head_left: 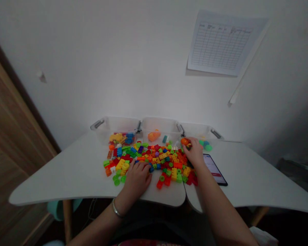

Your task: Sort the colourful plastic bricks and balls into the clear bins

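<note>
A wide heap of toy building blocks [164, 155] in many colours covers the middle of the white table. My left hand [137, 177], with a silver bangle at the wrist, lies at the heap's near side. Its fingers curl down among the blocks, and whatever is under them is hidden. Blue blocks [157, 166] lie right by its fingertips. At the heap's far right, my right hand [195, 150] is raised near the bins and pinches a rounded orange toy piece [184, 141] between thumb and fingers.
Three clear plastic bins stand against the wall: the left bin [122, 123] has yellow and blue pieces, the middle bin [160, 123] orange and teal ones, the right bin [197, 129] green and blue ones. A phone [215, 169] lies beside my right forearm. Two tabletops meet at a seam.
</note>
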`<state>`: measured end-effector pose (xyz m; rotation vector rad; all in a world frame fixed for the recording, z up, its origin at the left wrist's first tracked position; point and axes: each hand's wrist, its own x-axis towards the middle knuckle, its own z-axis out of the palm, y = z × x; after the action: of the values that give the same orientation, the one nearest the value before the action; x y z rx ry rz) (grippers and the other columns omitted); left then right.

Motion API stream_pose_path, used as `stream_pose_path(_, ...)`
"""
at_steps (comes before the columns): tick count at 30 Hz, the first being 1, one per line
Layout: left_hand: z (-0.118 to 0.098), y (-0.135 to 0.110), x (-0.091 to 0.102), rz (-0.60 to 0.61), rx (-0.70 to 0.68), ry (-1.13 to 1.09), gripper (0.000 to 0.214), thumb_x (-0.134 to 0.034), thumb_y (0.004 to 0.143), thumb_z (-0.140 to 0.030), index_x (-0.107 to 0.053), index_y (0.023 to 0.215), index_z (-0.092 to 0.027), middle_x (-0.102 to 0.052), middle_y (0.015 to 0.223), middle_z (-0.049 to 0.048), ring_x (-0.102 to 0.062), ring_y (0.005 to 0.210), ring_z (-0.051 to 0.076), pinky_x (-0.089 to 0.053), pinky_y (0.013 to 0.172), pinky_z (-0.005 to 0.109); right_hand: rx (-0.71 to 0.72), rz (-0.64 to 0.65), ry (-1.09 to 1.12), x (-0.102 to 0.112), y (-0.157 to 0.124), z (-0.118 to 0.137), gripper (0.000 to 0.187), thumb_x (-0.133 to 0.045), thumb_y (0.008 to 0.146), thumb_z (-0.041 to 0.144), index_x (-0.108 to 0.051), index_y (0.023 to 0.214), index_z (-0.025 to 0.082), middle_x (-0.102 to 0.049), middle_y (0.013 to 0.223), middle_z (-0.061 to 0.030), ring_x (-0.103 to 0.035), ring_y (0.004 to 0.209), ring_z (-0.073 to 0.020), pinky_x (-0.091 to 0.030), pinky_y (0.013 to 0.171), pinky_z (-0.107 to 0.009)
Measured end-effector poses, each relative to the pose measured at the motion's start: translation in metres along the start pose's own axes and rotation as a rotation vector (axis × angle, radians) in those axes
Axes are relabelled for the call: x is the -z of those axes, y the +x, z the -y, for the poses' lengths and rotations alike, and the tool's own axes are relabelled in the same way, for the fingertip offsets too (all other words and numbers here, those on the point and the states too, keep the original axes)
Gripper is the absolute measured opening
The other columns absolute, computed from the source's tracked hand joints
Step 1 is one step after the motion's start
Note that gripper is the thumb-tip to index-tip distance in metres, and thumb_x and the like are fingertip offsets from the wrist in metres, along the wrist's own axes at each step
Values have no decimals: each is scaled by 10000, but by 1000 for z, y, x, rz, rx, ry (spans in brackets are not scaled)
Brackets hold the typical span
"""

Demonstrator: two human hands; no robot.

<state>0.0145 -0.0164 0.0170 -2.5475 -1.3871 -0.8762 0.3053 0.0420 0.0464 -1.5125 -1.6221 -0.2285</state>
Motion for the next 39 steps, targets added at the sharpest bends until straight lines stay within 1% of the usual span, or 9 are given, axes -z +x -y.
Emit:
stream_pose_path(2, 0, 0, 0, -6, -5, 1, 234, -549, 816, -244, -673, 1013, -230, -697, 1052, 72, -611, 1021, 267, -322, 1072, 572, 0, -122, 60, 3, 1, 0, 318, -506, 813, 293, -547, 1109, 184, -591, 1152, -122, -544, 1089, -239, -475, 919, -397)
stream_pose_path(5, -1, 0, 2, -7, -8, 6, 228, -547, 822, -248, -673, 1010, -227, -696, 1060, 74, -610, 1022, 268, -322, 1073, 572, -132, -291, 115, 9, 7, -3, 405, -516, 810, 349, -483, 1176, 179, -558, 1187, -131, -580, 978, -211, -515, 808, -351)
stream_pose_path(8, -2, 0, 4, 7, 1, 8, 218, -556, 823, -248, -673, 1005, -225, -698, 1057, 70, -614, 1011, 262, -323, 1077, 564, -247, -381, 173, 16, 18, -10, 508, -522, 801, 400, -415, 1249, 185, -524, 1255, -144, -598, 939, -191, -525, 737, -309)
stream_pose_path(11, -3, 0, 5, 15, 9, 5, 220, -557, 825, -246, -671, 1011, -223, -699, 1053, 68, -612, 1013, 260, -321, 1081, 563, -284, -381, 188, 21, 29, -18, 544, -523, 788, 418, -406, 1265, 185, -539, 1252, -148, -611, 952, -197, -518, 727, -303)
stream_pose_path(17, -2, 0, 4, 49, 25, 8, 237, -556, 831, -256, -670, 1034, -207, -693, 1083, 79, -603, 1044, 264, -323, 1086, 556, -358, -297, 120, 16, 38, -33, 571, -514, 772, 392, -435, 1281, 145, -628, 1149, -144, -616, 949, -221, -475, 830, -348)
stream_pose_path(22, 0, 0, 2, 43, 20, 6, 237, -565, 829, -249, -670, 1036, -201, -692, 1088, 77, -602, 1054, 264, -321, 1089, 560, -290, -284, 50, 6, 34, -42, 535, -496, 756, 365, -497, 1233, 124, -679, 1068, -129, -570, 991, -260, -411, 931, -420)
stream_pose_path(30, 0, -1, 1, 27, 9, -3, 233, -566, 830, -247, -668, 1036, -204, -692, 1081, 72, -604, 1054, 260, -311, 1096, 568, -238, -285, 69, 1, 30, -51, 494, -485, 757, 360, -526, 1199, 143, -687, 1051, -116, -552, 1014, -263, -389, 955, -439)
stream_pose_path(34, 0, -1, 2, 28, 16, -2, 230, -571, 826, -245, -670, 1028, -201, -693, 1075, 72, -605, 1051, 260, -319, 1092, 568, -219, -259, 108, 7, 30, -49, 441, -494, 758, 332, -568, 1151, 148, -694, 1023, -107, -579, 973, -248, -419, 923, -425)
stream_pose_path(39, 0, -1, 1, 23, 7, 5, 238, -579, 820, -245, -669, 1035, -200, -691, 1080, 73, -604, 1053, 264, -320, 1091, 570, -168, -323, 81, 12, 23, -30, 319, -480, 797, 333, -647, 1013, 167, -682, 998, -104, -580, 948, -243, -446, 880, -407)
